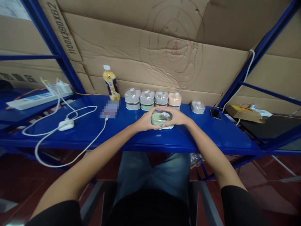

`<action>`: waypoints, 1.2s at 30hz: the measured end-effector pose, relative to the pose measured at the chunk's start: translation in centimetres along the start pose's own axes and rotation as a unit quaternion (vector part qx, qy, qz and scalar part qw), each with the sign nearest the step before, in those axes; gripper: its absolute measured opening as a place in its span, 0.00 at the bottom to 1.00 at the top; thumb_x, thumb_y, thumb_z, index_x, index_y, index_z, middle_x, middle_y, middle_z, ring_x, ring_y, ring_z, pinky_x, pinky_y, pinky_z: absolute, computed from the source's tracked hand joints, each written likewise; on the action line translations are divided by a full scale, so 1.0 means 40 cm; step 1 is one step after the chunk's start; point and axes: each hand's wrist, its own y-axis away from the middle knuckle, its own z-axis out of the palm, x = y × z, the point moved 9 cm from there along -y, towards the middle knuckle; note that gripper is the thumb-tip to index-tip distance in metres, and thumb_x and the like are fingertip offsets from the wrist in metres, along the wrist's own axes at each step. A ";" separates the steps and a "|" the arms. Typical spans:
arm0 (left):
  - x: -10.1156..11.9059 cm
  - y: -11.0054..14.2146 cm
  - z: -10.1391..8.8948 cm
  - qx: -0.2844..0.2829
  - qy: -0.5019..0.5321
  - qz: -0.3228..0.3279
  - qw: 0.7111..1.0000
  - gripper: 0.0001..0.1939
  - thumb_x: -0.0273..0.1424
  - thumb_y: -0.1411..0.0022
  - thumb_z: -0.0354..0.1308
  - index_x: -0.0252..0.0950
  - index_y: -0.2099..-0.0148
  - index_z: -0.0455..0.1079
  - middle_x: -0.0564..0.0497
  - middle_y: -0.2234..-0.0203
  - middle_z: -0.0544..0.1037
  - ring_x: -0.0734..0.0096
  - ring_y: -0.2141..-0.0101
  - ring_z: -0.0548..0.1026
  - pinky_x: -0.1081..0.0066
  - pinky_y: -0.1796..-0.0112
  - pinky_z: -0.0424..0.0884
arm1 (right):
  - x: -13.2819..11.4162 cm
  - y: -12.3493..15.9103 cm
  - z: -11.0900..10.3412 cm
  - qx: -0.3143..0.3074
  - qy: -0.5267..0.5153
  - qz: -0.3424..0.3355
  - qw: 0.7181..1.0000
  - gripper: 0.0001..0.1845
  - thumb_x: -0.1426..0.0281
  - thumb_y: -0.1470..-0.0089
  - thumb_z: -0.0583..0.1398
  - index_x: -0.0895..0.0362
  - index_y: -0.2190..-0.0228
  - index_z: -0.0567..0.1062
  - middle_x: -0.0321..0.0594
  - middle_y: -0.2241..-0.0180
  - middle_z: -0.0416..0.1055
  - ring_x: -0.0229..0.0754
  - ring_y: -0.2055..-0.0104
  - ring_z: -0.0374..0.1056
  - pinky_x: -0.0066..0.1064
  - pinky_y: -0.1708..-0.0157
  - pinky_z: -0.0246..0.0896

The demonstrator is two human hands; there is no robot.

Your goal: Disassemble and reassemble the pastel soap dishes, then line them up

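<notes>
A small green box with a clear rounded lid [161,118] is between my two hands, close to the front part of the blue table [141,138]. My left hand [145,121] curves around its left side, and my right hand [180,117] wraps the right side, thumbs toward me. A pale edge shows under the box; whether it rests on the table I cannot tell. Just behind stand several similar lidded boxes stacked in pairs: a grey-topped stack [133,99], another over green [147,99], a third [161,98] and a peach one [174,99], partly hidden by my hands.
A single grey lidded box [198,107] and a phone [215,113] lie to the right. At left are a yellow-labelled bottle [111,83], a blurred-out item [110,109] with a cable, a white charger [66,124] and a power strip [39,98]. Cardboard [131,47] backs the table.
</notes>
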 end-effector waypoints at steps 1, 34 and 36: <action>-0.002 -0.001 0.004 -0.004 -0.001 -0.004 1.000 0.60 0.48 0.52 0.81 0.41 0.24 0.56 0.35 0.32 0.73 0.35 0.34 0.74 0.42 0.35 0.71 | 0.000 -0.002 0.003 -0.002 0.008 0.002 1.000 0.53 0.49 0.59 0.80 0.49 0.34 0.77 0.48 0.32 0.74 0.61 0.29 0.69 0.58 0.26 0.59; -0.081 -0.005 -0.001 -0.004 -0.089 -0.051 0.995 0.37 0.46 0.33 0.62 0.39 0.28 0.61 0.40 0.45 0.80 0.47 0.46 0.81 0.48 0.42 0.75 | 0.127 0.348 -0.191 0.018 0.319 0.481 0.817 0.54 0.38 0.40 0.65 0.67 0.31 0.65 0.76 0.40 0.72 0.76 0.42 0.77 0.59 0.46 0.72; -0.079 -0.004 -0.001 -0.006 -0.091 -0.052 0.994 0.37 0.46 0.33 0.63 0.39 0.28 0.61 0.40 0.44 0.80 0.47 0.46 0.81 0.48 0.41 0.75 | 0.157 0.334 -0.207 0.016 0.321 0.491 0.810 0.51 0.42 0.39 0.67 0.68 0.33 0.66 0.78 0.39 0.71 0.75 0.40 0.76 0.56 0.44 0.71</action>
